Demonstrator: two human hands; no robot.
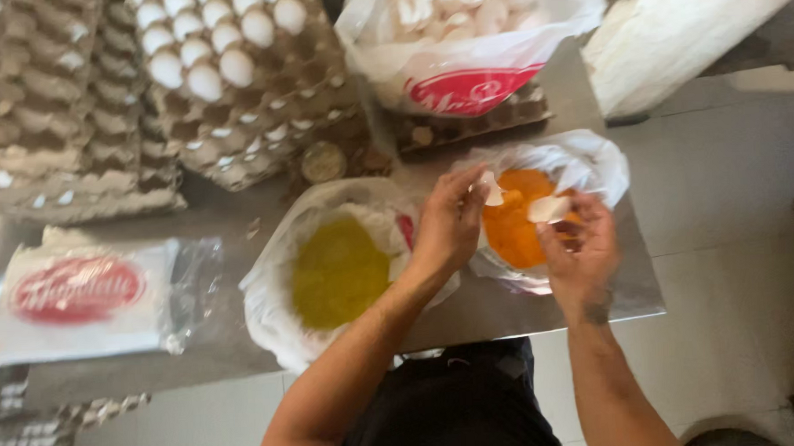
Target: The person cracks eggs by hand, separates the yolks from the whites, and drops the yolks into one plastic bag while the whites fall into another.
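Head view: we look down on a metal-topped table point(497, 312) where eggs are being separated
Left hand point(450, 225): we see it curled, fingers pinched on a white half eggshell point(493, 191) held over the right-hand bowl
Right hand point(583, 247): fingers closed around the other white eggshell piece point(548, 209), raised just beside the first; motion blur hides the exact grip
Yolk bowl: a plastic-bag-lined bowl of orange egg yolks point(511, 223) sits directly under both shell pieces
White bowl: a second plastic-lined bowl of yellowish-green liquid point(339, 271) stands just left of the left wrist
Supply: grey cardboard egg trays with white eggs point(210, 40) are stacked at the far side, with emptier trays to their left
Discards: a white plastic bag with a red print, holding what look like empty shells point(469, 27), lies beyond the yolk bowl
Other items: a flat white packet of folded bags with a red oval point(78, 296) rests near the left table edge
Step in hand: we judge the egg is already cracked and parted over the yolks
Next move calls for: in our judgement, tipping any remaining contents out cleanly without shell fragments falling, then carrying both halves to the shell bag
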